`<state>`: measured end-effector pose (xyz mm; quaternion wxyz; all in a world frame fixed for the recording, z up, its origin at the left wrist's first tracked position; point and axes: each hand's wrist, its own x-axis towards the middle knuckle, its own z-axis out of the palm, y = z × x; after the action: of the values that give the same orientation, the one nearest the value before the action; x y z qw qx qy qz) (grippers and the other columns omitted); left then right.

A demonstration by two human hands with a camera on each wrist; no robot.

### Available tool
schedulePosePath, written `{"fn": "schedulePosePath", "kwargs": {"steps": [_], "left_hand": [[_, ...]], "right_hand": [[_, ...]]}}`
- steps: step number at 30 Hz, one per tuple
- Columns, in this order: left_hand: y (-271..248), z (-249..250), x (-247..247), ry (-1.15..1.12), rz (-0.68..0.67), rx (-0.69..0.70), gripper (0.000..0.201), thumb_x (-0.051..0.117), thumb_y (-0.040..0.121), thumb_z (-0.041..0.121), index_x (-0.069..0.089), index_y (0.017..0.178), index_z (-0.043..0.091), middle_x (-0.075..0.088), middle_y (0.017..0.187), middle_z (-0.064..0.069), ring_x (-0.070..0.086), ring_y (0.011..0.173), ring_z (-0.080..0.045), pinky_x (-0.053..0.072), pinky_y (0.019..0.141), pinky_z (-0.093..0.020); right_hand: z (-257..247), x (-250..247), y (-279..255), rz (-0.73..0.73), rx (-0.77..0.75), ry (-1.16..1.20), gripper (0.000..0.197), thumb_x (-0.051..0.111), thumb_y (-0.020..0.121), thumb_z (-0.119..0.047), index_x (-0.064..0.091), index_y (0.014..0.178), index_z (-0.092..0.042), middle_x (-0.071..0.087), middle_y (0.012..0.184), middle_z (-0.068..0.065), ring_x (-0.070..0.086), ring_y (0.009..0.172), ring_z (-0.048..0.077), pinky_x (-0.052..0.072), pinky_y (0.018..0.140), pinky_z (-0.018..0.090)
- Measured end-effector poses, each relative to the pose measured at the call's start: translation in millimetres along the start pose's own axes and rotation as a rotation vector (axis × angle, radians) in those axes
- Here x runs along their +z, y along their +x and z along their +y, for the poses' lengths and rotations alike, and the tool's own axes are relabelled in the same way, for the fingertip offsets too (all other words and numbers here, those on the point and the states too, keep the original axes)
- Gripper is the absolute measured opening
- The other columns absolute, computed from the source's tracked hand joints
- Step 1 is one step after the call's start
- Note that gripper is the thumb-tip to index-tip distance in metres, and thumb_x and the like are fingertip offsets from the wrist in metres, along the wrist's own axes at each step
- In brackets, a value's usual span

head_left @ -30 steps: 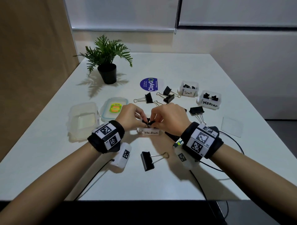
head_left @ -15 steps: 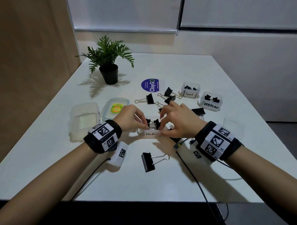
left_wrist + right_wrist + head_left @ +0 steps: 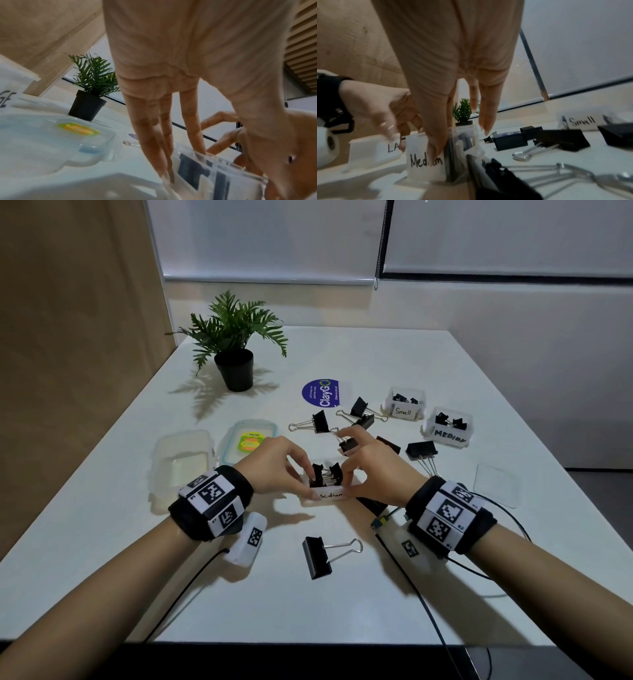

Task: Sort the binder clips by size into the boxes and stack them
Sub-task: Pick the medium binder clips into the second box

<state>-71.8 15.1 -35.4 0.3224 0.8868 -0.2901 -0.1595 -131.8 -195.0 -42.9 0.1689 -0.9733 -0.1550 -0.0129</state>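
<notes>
A small clear box labelled "Medium" (image 3: 329, 495) stands on the white table (image 3: 376, 361) with several black binder clips (image 3: 325, 474) upright inside it. My left hand (image 3: 303, 479) pinches the box's left wall, with fingers (image 3: 163, 162) reaching down at its rim and the thumb on the near side. My right hand (image 3: 346, 483) pinches the right wall, its thumb (image 3: 435, 142) on the label. Large loose clips lie near the front edge (image 3: 317, 556), beyond the hands (image 3: 320, 422) and at the right (image 3: 422, 448). The "Small" box (image 3: 404, 405) and a second "Medium" box (image 3: 448, 428) hold clips at the back right.
A big clear container (image 3: 183, 463) marked "LA…" and its lid (image 3: 250, 440) sit to the left. A potted fern (image 3: 234, 364) and a blue ClayGo disc (image 3: 322, 392) are further back. A small clear lid (image 3: 496, 484) lies at the right. Cables trail from both wrists.
Both hands were pinching a clip above the box. The clip now stands in the box, and the hands have spread to grip its two sides.
</notes>
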Motion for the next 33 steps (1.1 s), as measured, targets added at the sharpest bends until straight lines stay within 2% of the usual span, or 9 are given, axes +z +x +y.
{"fn": "schedulePosePath", "kwargs": {"steps": [5,9,13,16,19,21,25,29,33], "left_hand": [[3.8,2.3,6.1,0.044,0.003,0.058,0.03,0.092,0.055,0.026,0.074,0.075,0.015,0.073,0.08,0.001,0.069,0.07,-0.007,0.05,0.063,-0.016],[12.7,11.5,1.3,0.092,0.016,0.097,0.026,0.092,0.056,0.024,0.075,0.074,0.014,0.071,0.073,0.0,0.068,0.07,-0.009,0.051,0.06,-0.015],[30.6,34.5,-14.0,0.096,0.05,0.147,0.023,0.091,0.058,0.023,0.075,0.073,0.016,0.073,0.076,0.001,0.068,0.07,-0.011,0.05,0.062,-0.015],[53.7,53.9,-21.0,0.095,0.1,0.18,0.021,0.089,0.061,0.022,0.075,0.076,0.018,0.072,0.079,0.004,0.069,0.073,-0.015,0.05,0.064,-0.017],[81.0,68.3,-16.9,0.082,0.124,0.199,0.022,0.087,0.064,0.023,0.075,0.082,0.02,0.069,0.085,0.006,0.068,0.077,-0.018,0.054,0.071,-0.028],[98.6,73.4,-9.7,0.06,0.125,0.215,0.03,0.085,0.068,0.022,0.072,0.094,0.02,0.067,0.095,0.007,0.066,0.078,-0.014,0.051,0.07,-0.025],[129.7,76.1,7.9,0.079,0.073,0.214,0.073,0.081,0.074,0.024,0.043,0.135,0.02,0.06,0.122,-0.005,0.061,0.104,-0.019,0.048,0.082,-0.025],[156.4,77.4,19.0,0.235,-0.031,0.09,0.092,0.078,0.076,0.033,0.022,0.147,0.013,0.042,0.147,-0.011,0.045,0.131,-0.027,0.041,0.103,-0.033],[174.4,69.9,28.7,0.476,-0.183,-0.063,0.089,0.071,0.08,0.044,0.024,0.148,0.01,0.029,0.152,-0.016,0.039,0.135,-0.031,0.037,0.108,-0.04]], "right_hand": [[3.5,-8.2,-2.6,-0.08,-0.011,0.069,0.01,0.083,0.07,-0.02,0.074,0.073,-0.016,0.061,0.127,0.008,0.053,0.121,0.012,0.051,0.088,0.03],[7.7,-16.8,1.1,-0.059,0.021,0.097,0.031,0.088,0.062,-0.029,0.07,0.085,-0.02,0.067,0.096,-0.003,0.061,0.093,0.013,0.055,0.077,0.034],[19.5,-40.7,4.7,0.005,0.004,0.129,0.06,0.088,0.065,-0.028,0.056,0.116,-0.019,0.063,0.114,-0.003,0.059,0.101,0.01,0.055,0.08,0.029],[35.8,-61.9,9.6,0.041,0.075,0.095,0.069,0.085,0.069,-0.027,0.05,0.128,-0.021,0.059,0.119,0.0,0.06,0.104,0.015,0.054,0.087,0.032],[56.0,-76.9,15.5,0.068,0.166,-0.04,0.07,0.082,0.071,-0.03,0.05,0.133,-0.025,0.056,0.12,0.003,0.057,0.107,0.02,0.048,0.092,0.034],[67.4,-83.5,18.9,0.072,0.257,-0.101,0.072,0.082,0.071,-0.031,0.049,0.135,-0.025,0.054,0.123,0.004,0.053,0.111,0.023,0.046,0.094,0.039],[87.1,-86.0,23.8,0.056,0.405,-0.181,0.071,0.079,0.075,-0.032,0.047,0.138,-0.024,0.05,0.128,0.005,0.049,0.118,0.024,0.042,0.095,0.036],[100.1,-81.1,30.3,0.06,0.493,-0.225,0.07,0.077,0.076,-0.03,0.046,0.139,-0.021,0.048,0.13,0.007,0.051,0.118,0.025,0.041,0.093,0.034],[105.1,-78.4,33.9,0.024,0.555,-0.27,0.068,0.077,0.077,-0.032,0.047,0.138,-0.025,0.048,0.13,0.003,0.052,0.118,0.026,0.045,0.088,0.036]]}}
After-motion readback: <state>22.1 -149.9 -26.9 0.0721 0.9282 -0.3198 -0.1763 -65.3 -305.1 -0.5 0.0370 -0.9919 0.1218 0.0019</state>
